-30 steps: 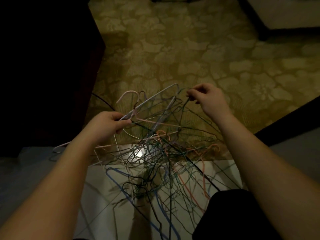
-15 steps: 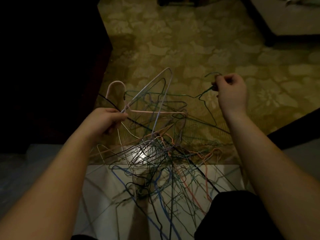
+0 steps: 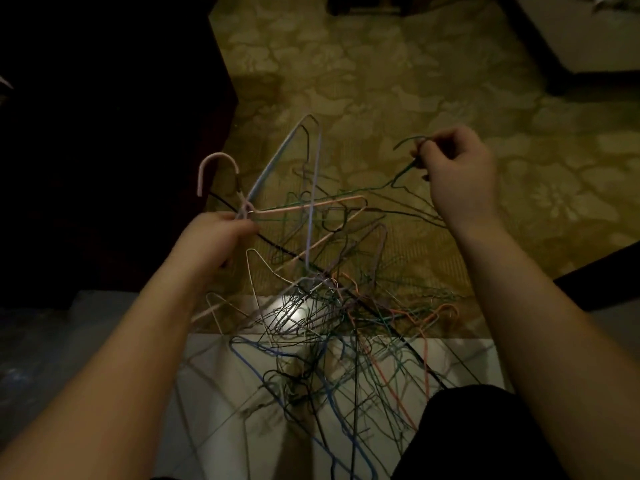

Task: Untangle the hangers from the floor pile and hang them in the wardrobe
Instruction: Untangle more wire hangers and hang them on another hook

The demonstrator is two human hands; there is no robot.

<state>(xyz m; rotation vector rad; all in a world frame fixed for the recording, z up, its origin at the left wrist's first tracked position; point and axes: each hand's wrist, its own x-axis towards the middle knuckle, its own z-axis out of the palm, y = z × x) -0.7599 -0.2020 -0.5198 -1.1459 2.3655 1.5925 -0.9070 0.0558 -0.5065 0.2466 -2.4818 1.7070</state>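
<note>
A tangled pile of thin wire hangers in several colours lies on the floor below my hands. My left hand grips the necks of a pink hanger and a pale lilac hanger, lifted out of the pile at centre left. My right hand pinches the hook of a dark green hanger, raised at upper right; its wire still runs down into the tangle. The wardrobe is not clearly in view.
Dark furniture fills the left side. A patterned olive carpet covers the floor ahead, and pale tiles lie under the near part of the pile. A dark edge runs at right, and my dark-clothed knee is at lower right.
My right hand has pulled the green hanger up and to the right, away from the pile. My left hand has raised the pink and lilac hangers, whose frames now stand more upright.
</note>
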